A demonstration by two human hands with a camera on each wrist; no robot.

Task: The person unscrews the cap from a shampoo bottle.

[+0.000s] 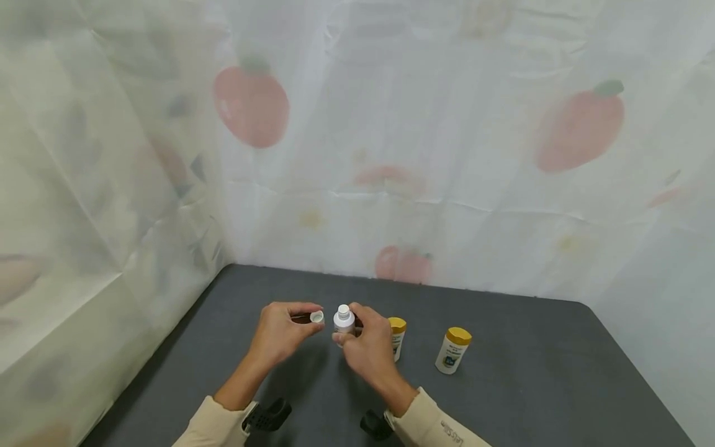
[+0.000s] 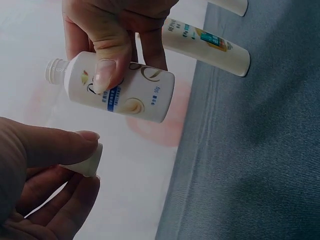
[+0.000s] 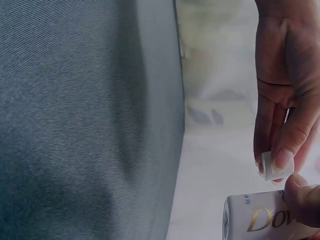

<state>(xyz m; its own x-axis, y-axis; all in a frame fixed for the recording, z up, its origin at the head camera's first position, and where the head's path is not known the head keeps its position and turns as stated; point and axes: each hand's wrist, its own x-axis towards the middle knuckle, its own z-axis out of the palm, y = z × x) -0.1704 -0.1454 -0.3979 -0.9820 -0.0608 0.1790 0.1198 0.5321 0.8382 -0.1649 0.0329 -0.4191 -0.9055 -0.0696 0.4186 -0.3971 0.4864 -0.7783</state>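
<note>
Between thumb and fingers, my left hand (image 1: 279,332) pinches a small white cap (image 1: 317,317), its hollow side facing up in the head view. My right hand (image 1: 370,341) grips a white Dove bottle (image 2: 125,90) round its body. Its threaded neck (image 2: 56,71) is bare, and the cap is held apart from it, a short distance to the left. Both hands are raised above the dark table. In the right wrist view the cap shows just above the bottle's printed side, and the right hand is mostly cut off by the frame.
A white bottle with a yellow cap (image 1: 398,326) stands partly hidden behind the right hand. Another yellow-capped bottle (image 1: 453,351) stands farther right on the dark grey table (image 1: 519,391). A pale fruit-print curtain (image 1: 447,155) hangs along the back and left.
</note>
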